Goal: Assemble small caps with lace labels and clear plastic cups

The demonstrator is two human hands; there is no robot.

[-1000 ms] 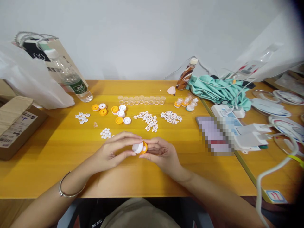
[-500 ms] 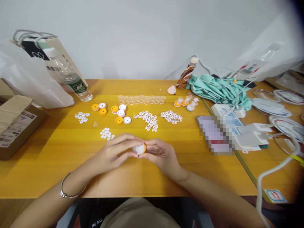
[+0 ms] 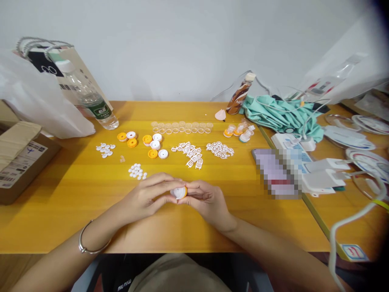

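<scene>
Clear cup (image 3: pixel 178 192), earlier angled away from orange cap (image 3: pixel 186 192), now closed up against it; less orange showing.

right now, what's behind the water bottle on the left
A paper bag with a black panel, and the pale wall farther back. The water bottle's green label and the white plastic bag cover some of it; the paper bag's contents can't be seen.

White-and-orange round piece (image 3: pixel 178 192) partly covered by the left hand (image 3: pixel 148 196) and right hand (image 3: pixel 209 200). Cardboard box (image 3: pixel 28 162) cut by left edge; phone (image 3: pixel 273 172) mostly pixelated; tiny clear bits (image 3: pixel 122 159) too small to identify.
</scene>
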